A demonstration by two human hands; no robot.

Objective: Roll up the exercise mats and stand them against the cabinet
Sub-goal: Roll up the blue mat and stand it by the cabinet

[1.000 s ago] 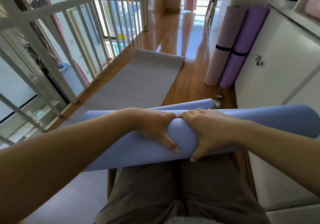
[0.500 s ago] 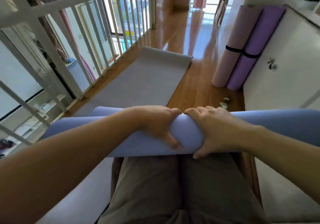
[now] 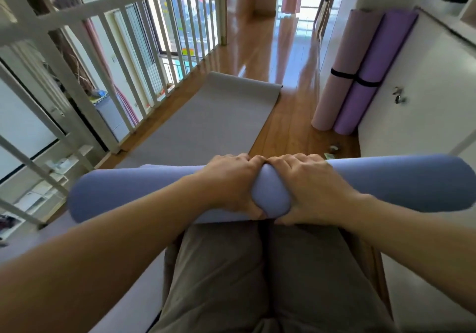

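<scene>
A rolled blue exercise mat (image 3: 139,191) lies crosswise in front of my thighs, held off the floor. My left hand (image 3: 229,180) and my right hand (image 3: 309,186) grip its middle side by side, fingers over the top and thumbs underneath, squeezing the roll. A grey mat (image 3: 206,121) lies flat and unrolled on the wooden floor ahead. A pink rolled mat (image 3: 342,75) and a purple rolled mat (image 3: 373,75), each with a black strap, stand upright against the white cabinet (image 3: 425,88) on the right.
A white railing (image 3: 108,70) runs along the left side of the landing. Small bits (image 3: 333,150) lie on the floor by the cabinet's foot. Wooden floor (image 3: 270,44) stretches ahead towards a bright doorway.
The loose outer flap seen a second ago has closed up, so the blue roll looks tight. Both hands keep their grip on its middle, and the view has tilted a little.
</scene>
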